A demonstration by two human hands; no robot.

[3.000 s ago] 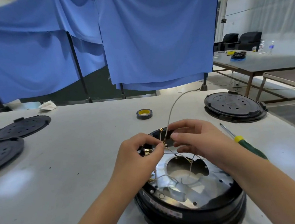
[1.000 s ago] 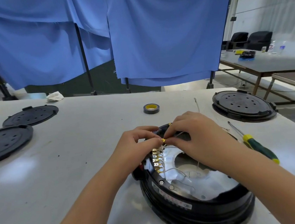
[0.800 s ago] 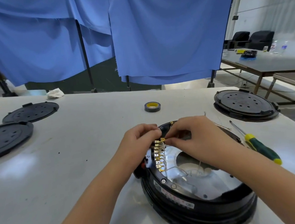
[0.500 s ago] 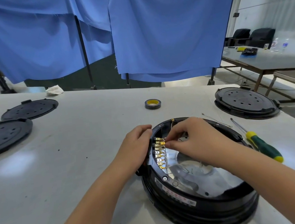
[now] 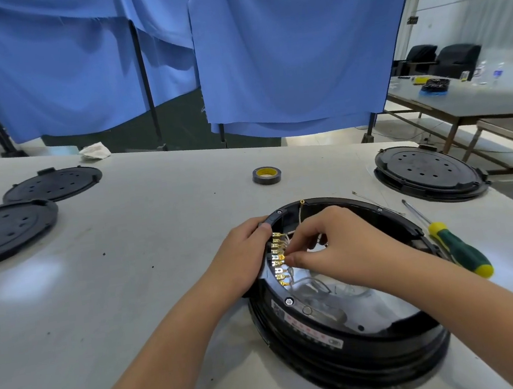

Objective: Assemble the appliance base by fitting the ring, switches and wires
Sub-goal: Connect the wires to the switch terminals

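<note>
Appliance base (image 5: 356,352) sits open side up on the counter (image 5: 130,272), wiring in hand. Left hand (image 5: 242,253) grips its left rim beside the brass terminals (image 5: 279,257); right hand (image 5: 334,246) pinches a wire end at that row. Next, I judge, comes pushing that connector squarely onto its tab.

Label (image 5: 312,331) on base (image 5: 357,362) rim, lower centre: red and dark print, too small to read. No other text.
</note>
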